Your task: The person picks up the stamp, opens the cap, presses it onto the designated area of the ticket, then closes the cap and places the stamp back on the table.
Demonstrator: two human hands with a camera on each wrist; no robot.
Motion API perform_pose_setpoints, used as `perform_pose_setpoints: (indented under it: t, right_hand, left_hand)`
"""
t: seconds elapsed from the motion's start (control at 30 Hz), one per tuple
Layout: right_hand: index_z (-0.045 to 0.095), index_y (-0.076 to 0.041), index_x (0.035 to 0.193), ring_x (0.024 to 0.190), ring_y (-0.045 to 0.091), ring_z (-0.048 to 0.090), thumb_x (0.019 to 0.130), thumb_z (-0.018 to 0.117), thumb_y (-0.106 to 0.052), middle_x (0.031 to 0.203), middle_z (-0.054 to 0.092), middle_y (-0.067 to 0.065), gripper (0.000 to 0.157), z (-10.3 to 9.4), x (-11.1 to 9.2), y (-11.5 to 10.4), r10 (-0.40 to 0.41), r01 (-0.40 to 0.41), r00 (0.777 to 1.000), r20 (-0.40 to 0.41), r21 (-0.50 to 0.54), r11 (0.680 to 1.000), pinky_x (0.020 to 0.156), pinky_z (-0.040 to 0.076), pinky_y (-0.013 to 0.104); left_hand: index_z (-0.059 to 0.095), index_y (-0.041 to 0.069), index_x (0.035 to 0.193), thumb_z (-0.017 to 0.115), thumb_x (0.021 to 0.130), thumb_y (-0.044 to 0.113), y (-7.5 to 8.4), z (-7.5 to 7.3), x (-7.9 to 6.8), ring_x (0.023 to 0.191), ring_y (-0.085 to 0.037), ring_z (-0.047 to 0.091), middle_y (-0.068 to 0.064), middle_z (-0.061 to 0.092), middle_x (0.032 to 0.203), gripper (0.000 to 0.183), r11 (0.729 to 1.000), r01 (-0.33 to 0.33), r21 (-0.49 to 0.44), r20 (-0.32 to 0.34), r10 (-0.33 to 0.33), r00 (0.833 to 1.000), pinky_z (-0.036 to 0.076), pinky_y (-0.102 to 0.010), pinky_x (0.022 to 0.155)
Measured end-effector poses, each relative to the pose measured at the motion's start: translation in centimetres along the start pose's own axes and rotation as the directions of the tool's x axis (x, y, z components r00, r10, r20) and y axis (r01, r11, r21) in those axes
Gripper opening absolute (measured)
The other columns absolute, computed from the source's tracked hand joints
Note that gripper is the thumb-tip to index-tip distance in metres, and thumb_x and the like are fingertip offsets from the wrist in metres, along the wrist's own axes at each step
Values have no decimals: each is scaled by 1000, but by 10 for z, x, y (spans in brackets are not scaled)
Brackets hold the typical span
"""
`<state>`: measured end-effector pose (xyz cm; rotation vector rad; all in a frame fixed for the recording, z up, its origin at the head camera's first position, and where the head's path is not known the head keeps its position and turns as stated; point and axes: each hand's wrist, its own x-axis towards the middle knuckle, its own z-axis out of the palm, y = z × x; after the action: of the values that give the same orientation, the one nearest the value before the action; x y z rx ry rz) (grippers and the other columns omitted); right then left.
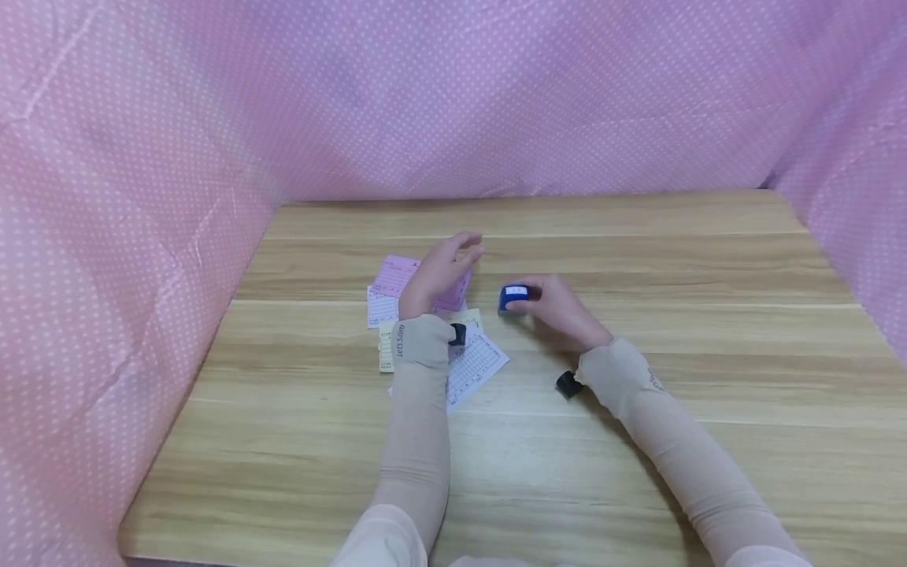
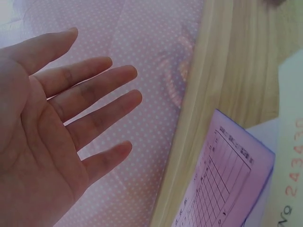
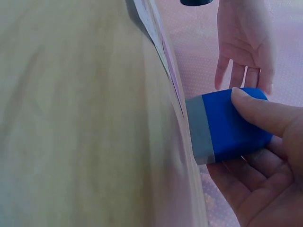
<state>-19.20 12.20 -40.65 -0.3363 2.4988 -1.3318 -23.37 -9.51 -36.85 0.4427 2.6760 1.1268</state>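
Note:
My right hand (image 1: 560,305) holds a blue stamp (image 1: 513,300) with a grey base and a white label on top. In the right wrist view, the thumb lies on one side of the stamp (image 3: 236,125) and the fingers on the other, its base right at the tabletop. Over a loose pile of printed paper slips, my left hand (image 1: 439,272) is raised with its fingers extended and nothing in them. The pink slip (image 1: 393,276) lies uppermost at the back, partly hidden by that hand. A white gridded slip (image 1: 476,366) fans out toward the front right.
A yellowish slip (image 1: 386,350) and another white slip (image 1: 381,309) poke out at the pile's left. The wooden table (image 1: 638,252) is bordered by a pink dotted cloth (image 1: 496,118) at the back and sides. Black wrist cameras hang below both sleeves.

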Motion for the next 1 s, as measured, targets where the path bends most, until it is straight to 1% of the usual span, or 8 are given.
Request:
perform_pose_setpoints:
  t: [0.1,0.27,0.37,0.5,0.63,0.73,0.83,1.0]
  right_hand:
    - [63,-9,125,113,27,62,89,70,-19,123,67,12,38,-2,-1,0,8,-8,1000,-3,1,1000,100,49,42]
    - [63,-9,125,114,27,62,88,71,-21,123,66,12,39,-3,-2,-2,22,-22,1000,-7,9,1000,101,48,43]
    - [64,-10,124,114,27,60,88,71,-22,123,66,11,39,-5,-3,-2,30,-30,1000,-7,24,999,102,47,44]
    - [62,-13,126,114,25,58,89,70,-23,123,65,8,39,-9,-5,-2,62,-61,998,-6,69,996,103,46,43]
    - [59,-13,130,117,26,57,90,69,-23,127,63,10,43,-14,-6,-4,77,-76,997,-23,59,995,103,46,44]
    - [60,-10,129,118,28,57,90,69,-21,127,63,12,41,-16,-5,-5,66,-64,997,-48,35,997,104,45,45]
    - [62,-8,126,117,29,58,90,69,-18,127,64,14,38,-18,-3,-6,53,-52,997,-56,33,998,105,44,46]
    - [63,-6,124,115,29,60,90,69,-17,125,65,14,36,-18,-2,-8,24,-23,998,-58,23,999,104,46,44]
  left_hand:
    - [43,15,144,45,102,42,0,0,1,140,-23,41,-3,47,149,50,999,-31,-27,-3,31,1000,33,-43,116]
    - [45,13,143,45,101,45,0,1,3,138,-23,43,-5,51,145,53,995,-85,-53,-4,85,996,36,-41,114]
    - [45,12,142,46,101,42,0,1,4,137,-23,45,-6,52,144,51,992,-108,-69,-6,108,994,36,-41,113]
    - [45,12,143,47,101,38,1,3,4,136,-23,46,-7,52,144,49,990,-113,-87,6,113,994,37,-41,113]
    - [44,12,143,47,101,40,2,3,5,136,-21,46,-6,52,144,51,988,-123,-93,17,125,992,36,-39,114]
    - [44,14,143,47,101,42,4,3,5,136,-20,46,-4,52,144,51,984,-143,-104,17,146,989,35,-39,114]
    - [44,15,144,47,101,41,7,3,5,135,-20,46,-3,53,144,50,980,-161,-121,17,164,986,34,-40,115]
    - [45,16,144,47,100,43,12,0,2,136,-20,45,-2,52,145,51,982,-146,-118,30,151,988,34,-39,115]
